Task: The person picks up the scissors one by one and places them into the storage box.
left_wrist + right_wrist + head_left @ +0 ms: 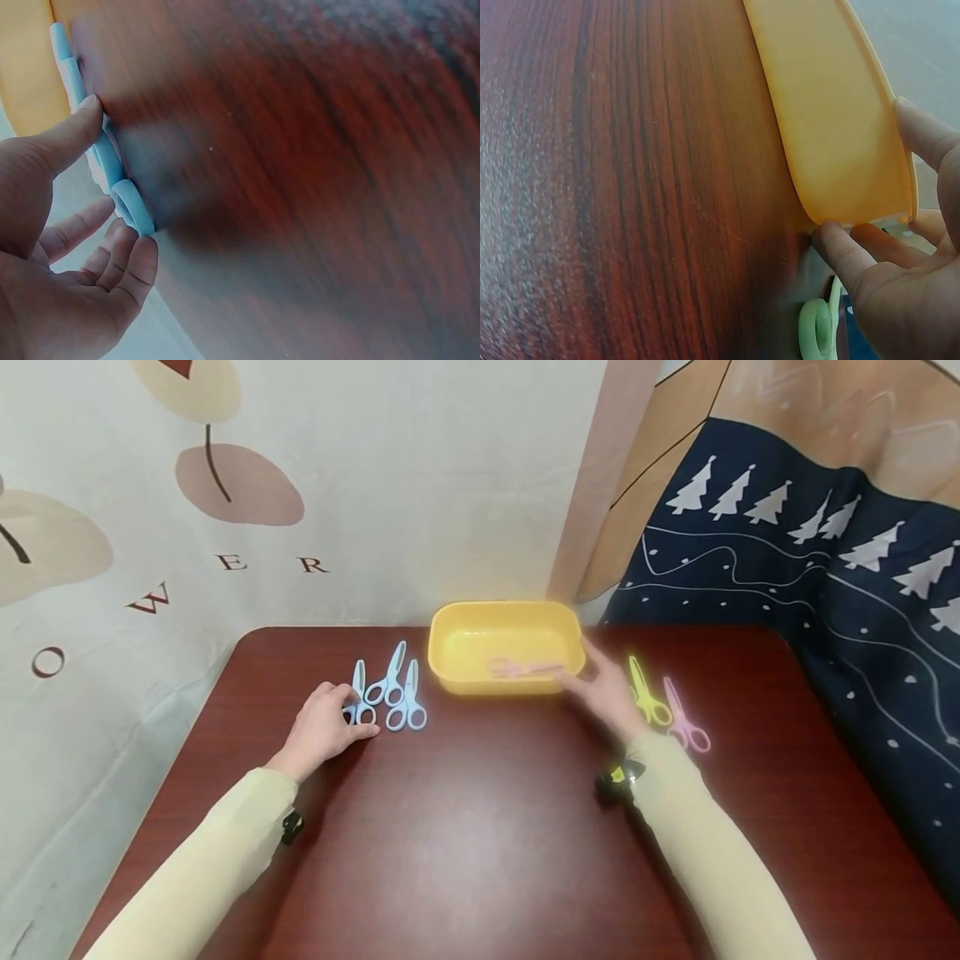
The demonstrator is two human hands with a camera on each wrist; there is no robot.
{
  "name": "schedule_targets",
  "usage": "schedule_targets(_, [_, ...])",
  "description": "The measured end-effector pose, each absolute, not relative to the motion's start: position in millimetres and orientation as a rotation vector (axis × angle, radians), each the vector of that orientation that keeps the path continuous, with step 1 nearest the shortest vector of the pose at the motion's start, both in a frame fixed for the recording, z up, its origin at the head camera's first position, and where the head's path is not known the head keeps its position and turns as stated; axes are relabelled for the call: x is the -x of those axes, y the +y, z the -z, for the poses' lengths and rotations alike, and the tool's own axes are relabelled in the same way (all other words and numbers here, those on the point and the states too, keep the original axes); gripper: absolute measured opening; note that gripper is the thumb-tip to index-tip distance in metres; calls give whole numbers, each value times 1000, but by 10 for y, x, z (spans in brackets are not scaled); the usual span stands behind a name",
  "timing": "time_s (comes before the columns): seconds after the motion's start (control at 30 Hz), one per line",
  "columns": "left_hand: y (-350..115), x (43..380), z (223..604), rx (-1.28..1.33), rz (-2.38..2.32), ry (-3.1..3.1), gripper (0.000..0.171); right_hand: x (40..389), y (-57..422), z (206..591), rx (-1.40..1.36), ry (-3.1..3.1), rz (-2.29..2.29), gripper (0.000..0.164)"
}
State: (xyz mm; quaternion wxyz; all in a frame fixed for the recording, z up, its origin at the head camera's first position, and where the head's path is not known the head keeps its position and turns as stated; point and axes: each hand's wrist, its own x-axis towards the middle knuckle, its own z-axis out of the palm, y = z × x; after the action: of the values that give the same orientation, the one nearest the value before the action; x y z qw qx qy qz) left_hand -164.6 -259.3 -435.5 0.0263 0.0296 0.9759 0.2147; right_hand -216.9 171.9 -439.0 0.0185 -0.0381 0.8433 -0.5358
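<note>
Three light blue scissors [407, 706] lie grouped on the table to the left of the yellow basin [442, 668]. My left hand [318, 727] reaches over the leftmost pair. In the left wrist view its fingertips touch a handle ring [133, 206], with the thumb spread apart along the blue plastic. At the basin's right end is my right hand [603, 693], slightly blurred, its fingers spread and nothing held between them. The right wrist view shows fingertips right at the basin's end wall [847, 202]. Inside the basin are blurred pink scissors [517, 668].
Yellow-green scissors [648, 697] and pink scissors [686, 722] lie on the table just right of my right hand. The dark red-brown table [480, 843] ends at a patterned cloth [420, 510] behind, with a navy tree-print cloth [750, 552] at the right.
</note>
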Motion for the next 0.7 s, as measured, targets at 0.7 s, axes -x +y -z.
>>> schedule_targets(0.7, [-2806,1562,4275,-162,-760,3031,42,2168,1698,4400,74,2587,1664,84])
